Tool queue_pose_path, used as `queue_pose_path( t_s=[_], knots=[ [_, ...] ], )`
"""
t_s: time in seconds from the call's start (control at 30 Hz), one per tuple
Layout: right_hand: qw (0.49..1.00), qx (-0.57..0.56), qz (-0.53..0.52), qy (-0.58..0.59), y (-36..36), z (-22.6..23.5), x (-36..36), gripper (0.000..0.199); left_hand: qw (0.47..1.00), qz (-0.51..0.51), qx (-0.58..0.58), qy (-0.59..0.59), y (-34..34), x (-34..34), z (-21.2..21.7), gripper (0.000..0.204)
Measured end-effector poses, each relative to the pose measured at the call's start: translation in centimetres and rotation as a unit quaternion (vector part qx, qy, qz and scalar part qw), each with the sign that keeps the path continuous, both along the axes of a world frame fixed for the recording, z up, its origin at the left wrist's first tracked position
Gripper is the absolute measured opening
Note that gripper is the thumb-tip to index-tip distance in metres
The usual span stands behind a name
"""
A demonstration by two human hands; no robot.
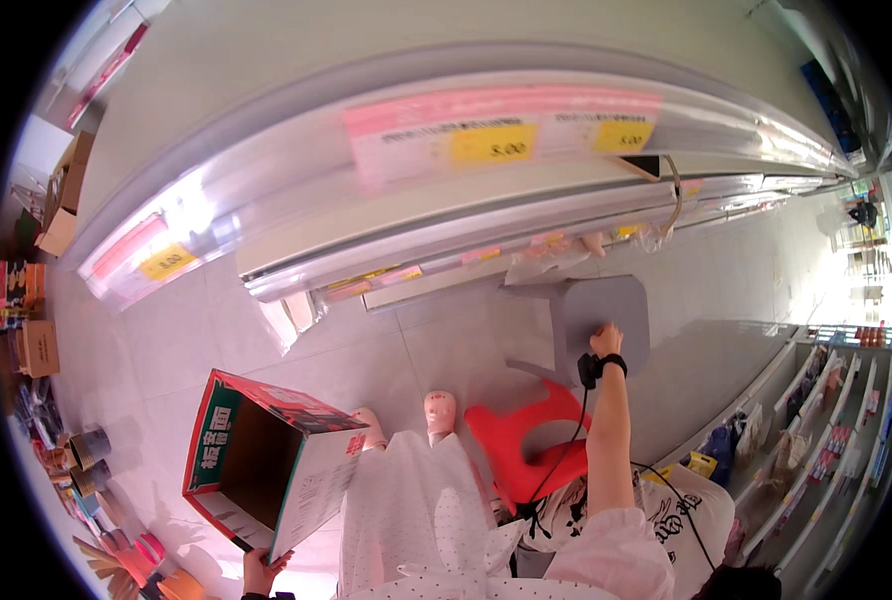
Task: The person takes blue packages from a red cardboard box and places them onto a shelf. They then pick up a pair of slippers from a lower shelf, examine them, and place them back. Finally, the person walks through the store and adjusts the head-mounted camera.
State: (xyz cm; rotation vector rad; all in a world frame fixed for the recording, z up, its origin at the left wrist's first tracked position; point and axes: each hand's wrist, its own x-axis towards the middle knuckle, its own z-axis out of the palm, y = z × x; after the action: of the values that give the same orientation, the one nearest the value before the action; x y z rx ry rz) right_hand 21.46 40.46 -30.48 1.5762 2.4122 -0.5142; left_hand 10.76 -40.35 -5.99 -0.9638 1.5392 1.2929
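So there's a red, green and white cardboard box [321, 485] left of the legs, tilted with its open end facing up at the viewer, brown inside. The left hand [262, 573] is clamped on its lower edge. Right hand [606, 341] is well apart from the left, fingers curled at a grey stool [626, 305]; can't tell if it's really gripping it. There's a black band [614, 361] on that wrist with a cable attached. A red stool [494, 430] sits just beside the legs, near the grey one. Pink shoes [440, 414] on the tiled floor [196, 345], shelves [296, 180] with price labels in front, stocked racks [816, 450] over on the right.
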Motion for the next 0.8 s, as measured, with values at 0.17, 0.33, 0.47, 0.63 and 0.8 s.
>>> queue_pose_path(
  t_s=[0.17, 0.33, 0.47, 0.63, 0.8],
  knots=[
    [0.977, 0.176, 0.092, 0.072, -6.6, 4.7, -2.5, 0.036, 0.943, 0.326, -0.001, -0.065, -5.1, -4.0, -7.1, 0.040],
    [0.973, -0.016, 0.168, 0.155, -22.9, 8.7, -3.8, 0.025, 0.954, 0.293, -0.061, 0.034, -14.6, -14.9, -16.9, 0.036],
    [0.949, -0.210, 0.223, 0.075, -31.7, 6.0, 0.3, 0.027, 0.915, 0.384, -0.070, 0.099, -18.2, -20.5, -25.4, 0.028],
    [0.905, -0.322, 0.251, -0.120, -38.8, 4.8, -0.7, 0.028, 0.869, 0.479, -0.016, 0.128, -21.2, -22.8, -33.4, 0.024],
    [0.780, -0.483, 0.073, -0.391, -42.0, -0.7, -0.6, 0.047, 0.824, 0.560, 0.052, 0.071, -19.9, -21.4, -37.7, 0.031]
  ],
)
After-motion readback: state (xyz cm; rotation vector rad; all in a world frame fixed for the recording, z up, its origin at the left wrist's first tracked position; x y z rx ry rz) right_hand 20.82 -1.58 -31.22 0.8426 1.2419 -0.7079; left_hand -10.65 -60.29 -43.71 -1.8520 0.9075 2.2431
